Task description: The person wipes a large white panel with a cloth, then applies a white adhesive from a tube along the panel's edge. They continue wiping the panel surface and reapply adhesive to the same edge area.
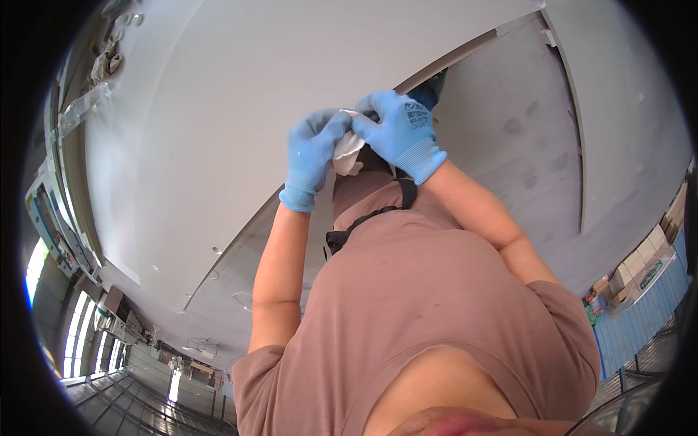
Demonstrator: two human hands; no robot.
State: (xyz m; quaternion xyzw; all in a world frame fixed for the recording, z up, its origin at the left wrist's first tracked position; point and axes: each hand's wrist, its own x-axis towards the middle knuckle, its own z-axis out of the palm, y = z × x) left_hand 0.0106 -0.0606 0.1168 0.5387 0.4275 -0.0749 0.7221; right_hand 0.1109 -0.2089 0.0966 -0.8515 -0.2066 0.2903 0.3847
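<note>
My left hand point(311, 154), in a light blue knitted work glove, has its thumb and fingers closed on a small crumpled white piece point(347, 161). Thin and soft-looking, it could be paper or cloth; I cannot tell which. My right hand point(401, 134), gloved the same way with dark print on its back, meets the left and pinches the top of the white piece. It hangs between the two hands, in front of my waist. The fingertips of both hands are partly hidden.
A large pale panel point(218, 94) spreads ahead and to the left. Beyond my right hand is a dark blue and black object point(429, 91), partly hidden. Another pale panel point(618, 109) stretches along the right above the smudged grey floor point(509, 131). Boxes point(640, 265) stand at far right.
</note>
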